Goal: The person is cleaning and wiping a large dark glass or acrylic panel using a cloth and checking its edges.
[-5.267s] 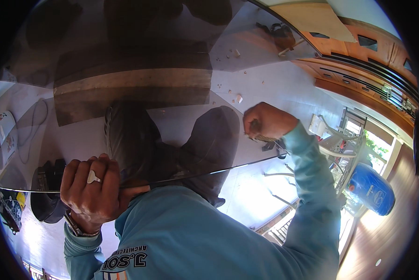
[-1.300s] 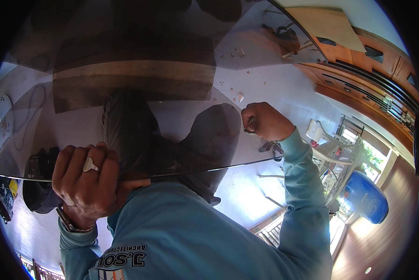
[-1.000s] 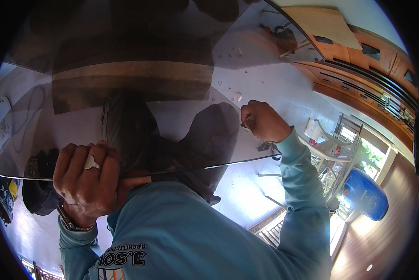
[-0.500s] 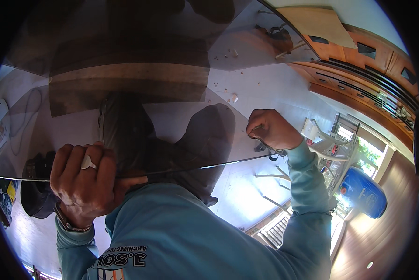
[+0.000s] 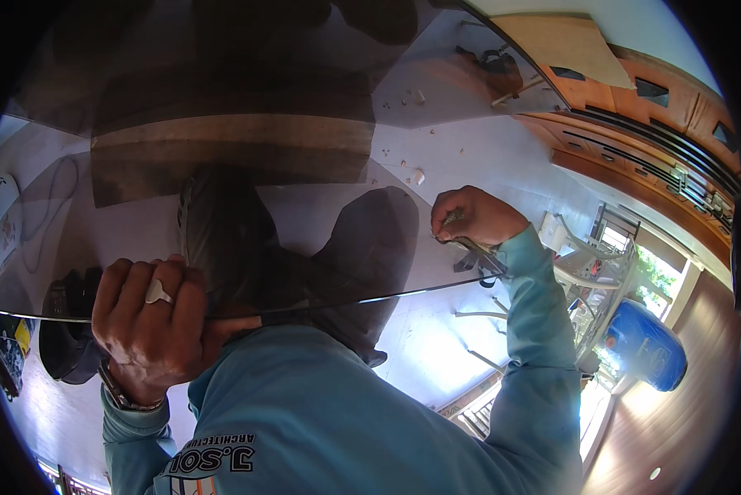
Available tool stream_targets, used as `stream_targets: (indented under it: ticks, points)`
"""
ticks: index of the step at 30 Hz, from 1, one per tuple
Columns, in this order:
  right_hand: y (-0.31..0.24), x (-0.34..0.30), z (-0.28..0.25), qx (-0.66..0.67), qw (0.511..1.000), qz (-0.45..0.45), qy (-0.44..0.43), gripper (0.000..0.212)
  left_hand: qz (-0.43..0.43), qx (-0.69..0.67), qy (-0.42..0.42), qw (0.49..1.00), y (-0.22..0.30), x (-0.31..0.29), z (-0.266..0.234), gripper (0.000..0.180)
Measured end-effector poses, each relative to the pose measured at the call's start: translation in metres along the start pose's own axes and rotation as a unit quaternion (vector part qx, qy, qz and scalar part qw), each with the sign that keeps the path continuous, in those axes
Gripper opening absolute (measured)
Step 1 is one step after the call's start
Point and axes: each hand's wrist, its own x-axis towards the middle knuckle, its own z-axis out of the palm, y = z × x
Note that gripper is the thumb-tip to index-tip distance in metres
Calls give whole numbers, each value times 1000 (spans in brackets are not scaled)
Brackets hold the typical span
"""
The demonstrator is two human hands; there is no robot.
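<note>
A large tinted see-through sheet (image 5: pixel 304 227), like dark glass, stretches in front of my body, and my folded legs show through it. Its near edge runs in a thin curve from far left to right. My left hand (image 5: pixel 152 326), with a ring on one finger, is closed over that edge, fingers on top and thumb along it. Above the sheet's right end, my right hand (image 5: pixel 479 216) is curled into a fist. Something small and greyish-green shows between its fingers, too covered to name. A dark strap-like piece lies just below that fist.
A brown board (image 5: pixel 230 136) shows through the sheet. Small crumbs lie on the pale floor (image 5: pixel 461 157). A blue barrel (image 5: pixel 646 345) and a pale chair frame (image 5: pixel 589 268) stand at right, with wooden cabinets (image 5: pixel 652 92) beyond. A dark object (image 5: pixel 63 342) sits at left.
My right fist has moved slightly left and up and turned a little, showing more of the dark piece below it. My left hand keeps its hold on the sheet's edge.
</note>
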Motion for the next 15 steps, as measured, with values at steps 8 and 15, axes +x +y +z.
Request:
stream_targets:
  ticks: [8, 15]
  points:
    - [-11, -6, -9, -23, 998, -5, -54, 12, -17, 11, 1, 1000, 0, -1, -2, 70]
    - [-20, 3, 0, -125, 992, -4, -6, 12, 3, 15, -7, 1000, -2, 2, -3, 71]
